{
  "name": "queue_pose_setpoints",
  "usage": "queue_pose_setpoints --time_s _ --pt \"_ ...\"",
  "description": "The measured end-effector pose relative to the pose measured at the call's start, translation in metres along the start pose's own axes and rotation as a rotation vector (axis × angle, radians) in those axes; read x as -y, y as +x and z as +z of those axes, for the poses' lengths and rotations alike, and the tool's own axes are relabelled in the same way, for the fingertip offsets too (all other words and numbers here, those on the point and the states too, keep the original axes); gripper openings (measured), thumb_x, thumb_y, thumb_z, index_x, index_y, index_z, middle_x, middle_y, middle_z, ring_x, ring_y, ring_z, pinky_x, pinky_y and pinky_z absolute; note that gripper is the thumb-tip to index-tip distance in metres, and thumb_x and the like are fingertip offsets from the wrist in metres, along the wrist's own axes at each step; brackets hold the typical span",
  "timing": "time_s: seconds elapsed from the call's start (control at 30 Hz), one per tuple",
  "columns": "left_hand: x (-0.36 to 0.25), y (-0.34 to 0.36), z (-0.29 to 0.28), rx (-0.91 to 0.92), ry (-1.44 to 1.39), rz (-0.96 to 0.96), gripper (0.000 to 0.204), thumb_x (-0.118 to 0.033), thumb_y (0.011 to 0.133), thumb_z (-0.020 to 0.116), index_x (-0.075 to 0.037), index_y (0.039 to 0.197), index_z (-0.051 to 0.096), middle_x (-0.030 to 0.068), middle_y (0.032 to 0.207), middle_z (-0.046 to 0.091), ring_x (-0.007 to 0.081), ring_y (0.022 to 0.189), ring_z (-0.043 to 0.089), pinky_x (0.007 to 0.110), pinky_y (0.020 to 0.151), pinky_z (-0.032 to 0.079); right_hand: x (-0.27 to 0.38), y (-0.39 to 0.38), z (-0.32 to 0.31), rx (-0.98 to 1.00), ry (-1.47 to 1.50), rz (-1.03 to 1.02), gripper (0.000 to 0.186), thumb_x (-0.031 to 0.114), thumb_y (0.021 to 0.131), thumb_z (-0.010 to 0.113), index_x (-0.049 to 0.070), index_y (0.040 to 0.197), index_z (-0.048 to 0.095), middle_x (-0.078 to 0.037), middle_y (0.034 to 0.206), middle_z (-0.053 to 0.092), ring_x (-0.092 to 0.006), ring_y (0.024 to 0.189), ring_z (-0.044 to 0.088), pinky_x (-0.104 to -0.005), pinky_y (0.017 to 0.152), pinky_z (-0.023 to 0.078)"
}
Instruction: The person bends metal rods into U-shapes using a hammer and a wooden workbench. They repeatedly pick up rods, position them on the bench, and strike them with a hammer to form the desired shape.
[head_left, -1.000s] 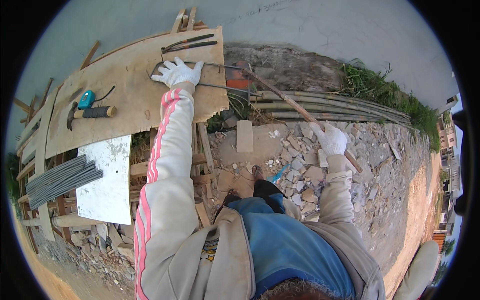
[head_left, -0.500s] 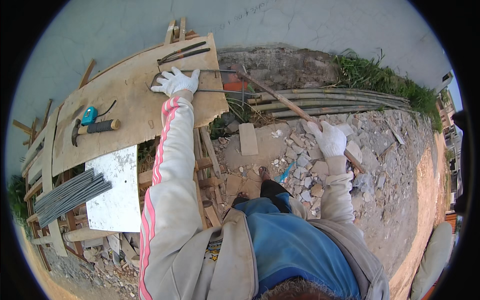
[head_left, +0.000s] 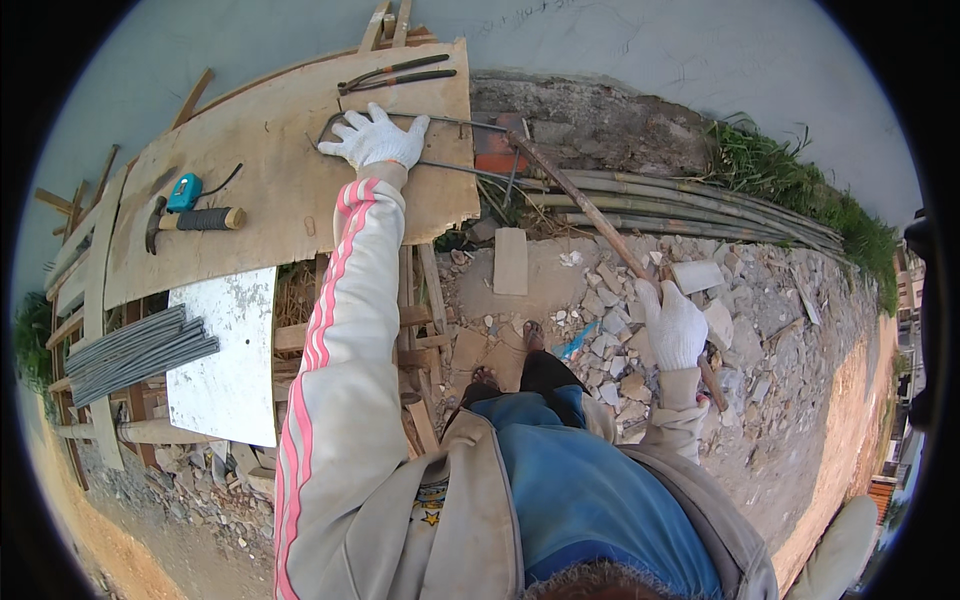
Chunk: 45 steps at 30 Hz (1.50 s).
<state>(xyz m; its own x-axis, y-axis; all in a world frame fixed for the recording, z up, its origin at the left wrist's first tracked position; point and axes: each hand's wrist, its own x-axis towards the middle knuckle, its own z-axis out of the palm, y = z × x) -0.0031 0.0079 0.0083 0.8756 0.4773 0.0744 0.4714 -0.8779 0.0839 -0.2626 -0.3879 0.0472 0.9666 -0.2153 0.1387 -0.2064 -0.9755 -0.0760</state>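
Lying open, your left grip (head_left: 378,138) covers part of the bent rod (head_left: 462,122) on the surface (head_left: 265,180); the rod runs rightward to the pipe (head_left: 580,203), wrapped by your right grip (head_left: 675,325). Likely bending by leverage; the next pull calls for firm left pressure.

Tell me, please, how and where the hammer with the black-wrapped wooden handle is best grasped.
Probably by the hammer's black handle wrap, from the near side: it lies flat, head leftward, with a boxy teal tape measure close beyond.
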Motion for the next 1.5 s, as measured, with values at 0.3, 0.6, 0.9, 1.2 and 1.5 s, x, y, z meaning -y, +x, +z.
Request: queue_pose_setpoints --time_s 0.3,0.6,0.9,1.2,1.5 --pt "-0.009 -0.005 -0.012 0.007 0.011 -0.007 0.097 -0.083 0.09 0.045 -0.02 0.164 0.037 0.0153 0.171 0.029 0.0388 0.157 0.027 0.074 0.121 0.011 -0.028 0.002 0.01 -0.08 0.125 -0.205 0.034 0.041 0.102 0.063 0.008 0.092 0.06 -0.02 0.071 0.067 -0.0423 0.071 0.07 -0.0532 0.062 0.054" --pt "0.002 0.001 0.006 -0.147 -0.136 0.007 0.084 -0.074 0.092 0.053 -0.016 0.153 0.053 0.0155 0.161 0.045 0.0328 0.153 0.034 0.07 0.121 0.017 -0.054 0.027 0.007 0.02 0.267 -0.204 0.039 0.045 0.099 0.066 0.007 0.09 0.061 -0.023 0.075 0.066 -0.0457 0.076 0.067 -0.0521 0.063 0.05" --pt "0.062 0.004 0.023 -0.426 -0.255 -0.121 0.062 -0.057 0.092 0.066 -0.013 0.134 0.068 0.0148 0.142 0.061 0.0336 0.133 0.056 0.052 0.111 0.041 -0.04 0.047 0.038 0.157 0.802 -0.121 0.036 0.031 0.094 0.076 -0.001 0.092 0.06 -0.011 0.071 0.049 -0.0194 0.07 0.039 -0.0369 0.065 0.044" --pt "0.063 -0.001 0.015 -0.381 -0.126 -0.329 0.054 -0.055 0.093 0.065 -0.014 0.127 0.071 0.0126 0.127 0.068 0.0343 0.12 0.063 0.052 0.104 0.043 0.068 0.133 0.096 0.27 1.052 -0.301 0.041 0.038 0.095 0.077 -0.001 0.098 0.067 -0.012 0.076 0.058 -0.0196 0.071 0.049 -0.0367 0.07 0.046" --pt "0.065 -0.001 0.025 -0.397 -0.002 -0.223 0.059 -0.058 0.096 0.059 -0.011 0.129 0.069 0.0167 0.133 0.066 0.0365 0.124 0.061 0.054 0.106 0.042 -0.009 0.165 0.085 0.546 0.962 -0.326 0.03 0.031 0.107 0.058 0.001 0.109 0.062 -0.022 0.087 0.06 -0.0359 0.081 0.061 -0.0432 0.076 0.048"
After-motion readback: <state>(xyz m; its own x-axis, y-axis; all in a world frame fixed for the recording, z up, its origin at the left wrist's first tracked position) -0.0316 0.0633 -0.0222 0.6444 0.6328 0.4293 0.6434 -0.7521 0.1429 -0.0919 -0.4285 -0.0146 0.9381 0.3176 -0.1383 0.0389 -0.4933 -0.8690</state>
